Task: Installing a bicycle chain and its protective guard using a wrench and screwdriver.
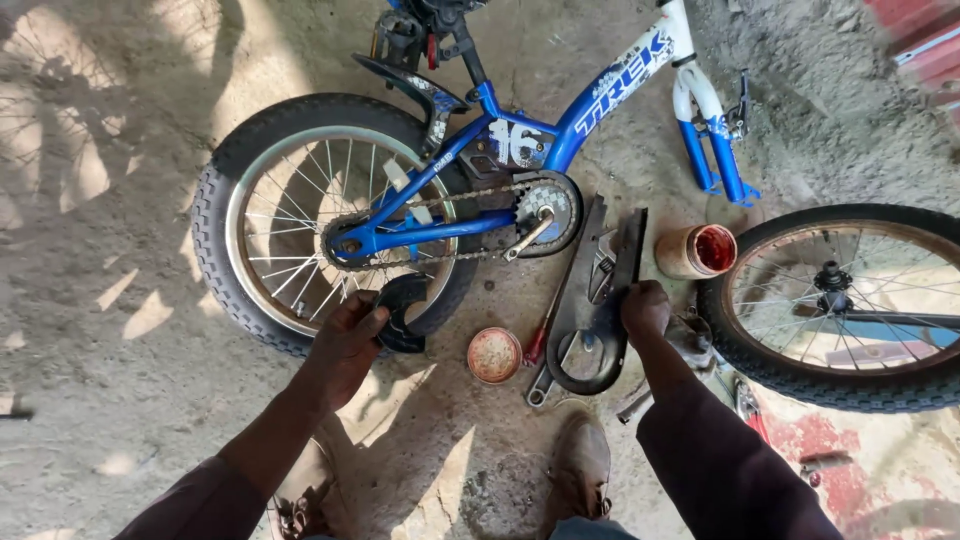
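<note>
Now L fingers [372, 318] grip black guard piece [402, 312].

Dappled sunlight — sharp, edges slightly warped

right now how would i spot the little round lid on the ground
Start at the blue bike lying on the dirt, then drop straight below its chainring. The lid lies flat between the two hands, the only small reddish disc there.

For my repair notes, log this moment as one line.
left hand: holds black curved guard piece by rear wheel | right hand: grips black chain guard on ground | open jar nearby
</note>
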